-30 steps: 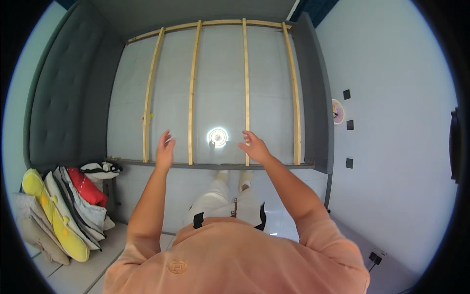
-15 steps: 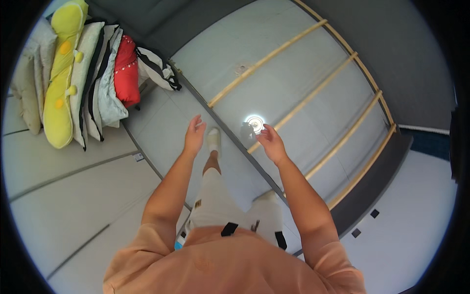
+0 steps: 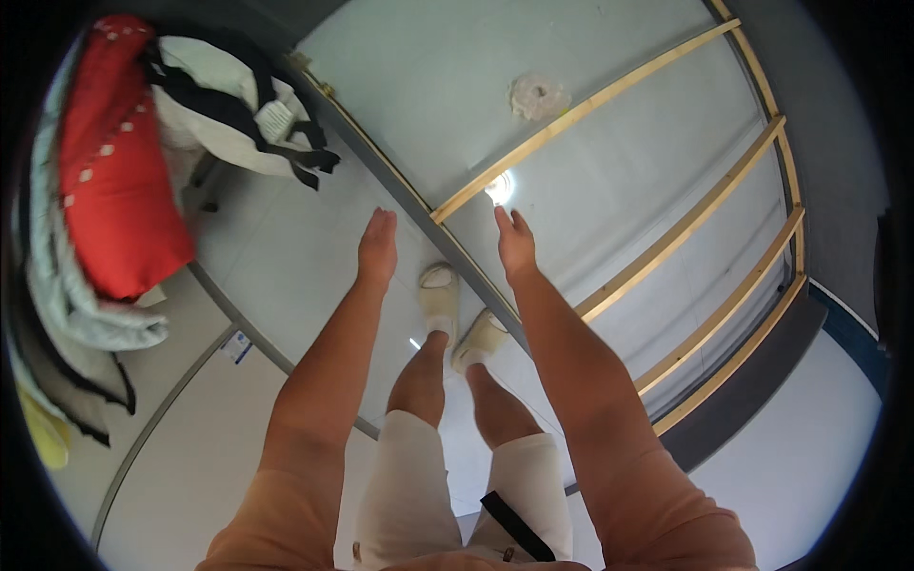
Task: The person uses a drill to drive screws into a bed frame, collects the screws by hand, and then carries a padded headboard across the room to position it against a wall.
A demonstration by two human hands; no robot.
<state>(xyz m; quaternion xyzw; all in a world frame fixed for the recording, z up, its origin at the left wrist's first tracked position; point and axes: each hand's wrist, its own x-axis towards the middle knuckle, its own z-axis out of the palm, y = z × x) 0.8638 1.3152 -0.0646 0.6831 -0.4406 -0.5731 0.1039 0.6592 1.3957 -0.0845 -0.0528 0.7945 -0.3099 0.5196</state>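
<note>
The left grip and right grip were loosely unclosed, fingers extended and overlapping. Between them in view ran the bed frame's grey rail, partly covered by the right forearm. A wooden slat lay just beyond the right grip; past it, a pale ring-like object was indistinct. Far left, a yellow cushion was cut off.

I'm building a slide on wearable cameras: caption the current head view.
Left hand and right hand held out empty near a grey frame with wooden slats, red cushion at left.
</note>
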